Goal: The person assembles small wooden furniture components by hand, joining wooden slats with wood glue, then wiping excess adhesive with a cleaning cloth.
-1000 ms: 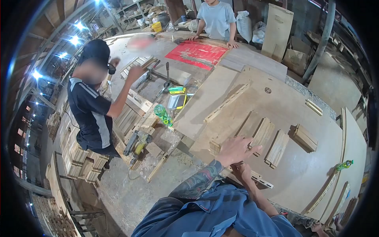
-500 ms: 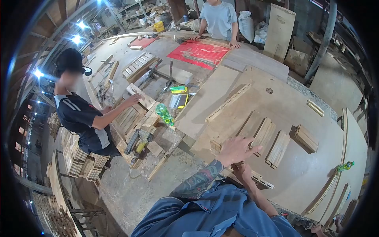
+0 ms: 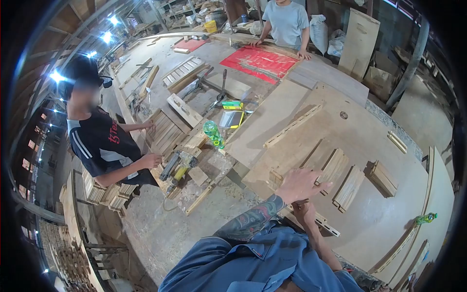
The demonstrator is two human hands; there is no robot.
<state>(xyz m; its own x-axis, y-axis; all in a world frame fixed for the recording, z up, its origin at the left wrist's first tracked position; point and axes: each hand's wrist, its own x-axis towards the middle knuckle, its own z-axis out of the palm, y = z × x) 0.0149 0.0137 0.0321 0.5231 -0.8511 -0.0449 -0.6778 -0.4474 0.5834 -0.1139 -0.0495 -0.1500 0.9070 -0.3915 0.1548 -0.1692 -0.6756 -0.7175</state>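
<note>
My left hand (image 3: 302,185), at the end of a tattooed forearm, is spread flat with its fingers pointing right over the board. Just below it, my right hand (image 3: 305,212) has its fingers curled near the left wrist; whatever they may hold is hidden. Bundles of wooden strips (image 3: 333,165) lie just beyond my left fingertips, with another bundle (image 3: 349,189) to their right. A slotted wooden rail (image 3: 327,226) lies beside my right hand. A small wood block (image 3: 275,179) is left of my left hand.
The big board (image 3: 379,233) carries another strip bundle (image 3: 383,179) and a long rail (image 3: 293,126). Left are a green bottle (image 3: 213,134) and a nail gun (image 3: 181,171). A co-worker (image 3: 104,138) stands left; another person (image 3: 286,24) leans at a red sheet (image 3: 260,62).
The view has shifted, moving the scene slightly right. The left co-worker has drawn a hand back from the pale wooden piece toward the body. My hands keep nearly the same pose.
</note>
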